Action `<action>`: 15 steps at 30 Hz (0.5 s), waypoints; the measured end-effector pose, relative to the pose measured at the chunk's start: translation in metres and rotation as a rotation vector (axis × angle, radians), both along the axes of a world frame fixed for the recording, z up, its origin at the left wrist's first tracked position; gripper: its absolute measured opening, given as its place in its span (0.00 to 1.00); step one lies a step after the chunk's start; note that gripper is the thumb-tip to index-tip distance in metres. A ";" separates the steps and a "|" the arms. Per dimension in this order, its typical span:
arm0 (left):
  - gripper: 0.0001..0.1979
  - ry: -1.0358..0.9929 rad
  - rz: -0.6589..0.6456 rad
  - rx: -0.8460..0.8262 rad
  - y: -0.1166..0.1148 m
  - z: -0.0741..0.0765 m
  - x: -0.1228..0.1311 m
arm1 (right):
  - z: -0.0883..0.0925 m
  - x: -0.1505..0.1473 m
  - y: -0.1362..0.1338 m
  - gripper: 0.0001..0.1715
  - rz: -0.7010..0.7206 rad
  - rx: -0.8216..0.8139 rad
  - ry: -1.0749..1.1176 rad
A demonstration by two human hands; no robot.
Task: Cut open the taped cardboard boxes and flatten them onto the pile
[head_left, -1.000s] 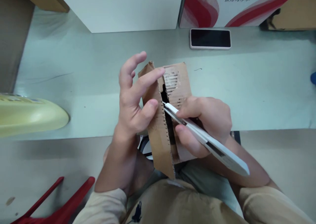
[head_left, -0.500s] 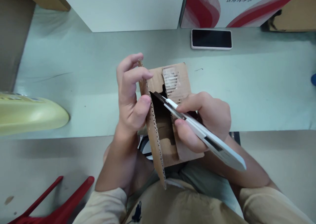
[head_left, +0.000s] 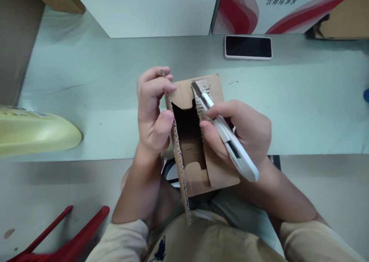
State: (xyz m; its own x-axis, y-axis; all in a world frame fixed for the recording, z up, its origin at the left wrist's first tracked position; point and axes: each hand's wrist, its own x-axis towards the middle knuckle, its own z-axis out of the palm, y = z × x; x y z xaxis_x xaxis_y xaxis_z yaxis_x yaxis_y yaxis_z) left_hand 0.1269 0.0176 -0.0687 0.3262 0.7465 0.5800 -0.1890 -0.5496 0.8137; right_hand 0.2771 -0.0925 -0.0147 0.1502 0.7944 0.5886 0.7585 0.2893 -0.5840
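Left hand point(head_left: 155, 114) is holding raised flap point(head_left: 180, 169) of cardboard box point(head_left: 197, 180) in half-curled fingers; right hand point(head_left: 249, 127) is gripping utility knife point(head_left: 226, 133) snugly. Box is sitting half-open over table point(head_left: 109, 85) edge: one side lifted, opposite flap point(head_left: 219, 173) lying folded over; blade point(head_left: 197, 89) contact unclear.

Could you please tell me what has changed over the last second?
The left hand has swung the left flap of the box leftward, nearly upright, widening the opening. The right hand has moved the cutter forward, its blade now over the torn patch. Neither hand let go; the phone and yellow object stayed put.
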 end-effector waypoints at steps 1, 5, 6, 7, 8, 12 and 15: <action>0.18 -0.009 -0.021 0.009 0.000 0.000 -0.001 | 0.000 -0.001 0.000 0.02 -0.009 -0.013 -0.015; 0.16 -0.023 -0.042 -0.015 0.001 0.001 -0.003 | -0.001 -0.002 -0.002 0.07 -0.072 -0.025 -0.075; 0.17 -0.029 -0.042 -0.014 0.001 0.001 -0.003 | -0.001 -0.003 -0.003 0.08 -0.083 -0.038 -0.093; 0.17 -0.035 -0.043 -0.015 0.001 0.000 -0.002 | 0.000 -0.003 -0.003 0.08 -0.087 -0.053 -0.110; 0.17 -0.043 -0.040 -0.026 0.000 0.001 -0.002 | 0.000 -0.003 -0.004 0.09 -0.084 -0.066 -0.128; 0.15 -0.057 -0.029 -0.081 -0.002 0.002 -0.001 | 0.004 -0.004 -0.005 0.10 -0.076 -0.103 -0.191; 0.15 -0.059 -0.024 -0.095 -0.003 0.005 -0.003 | 0.006 -0.007 -0.006 0.09 -0.085 -0.142 -0.226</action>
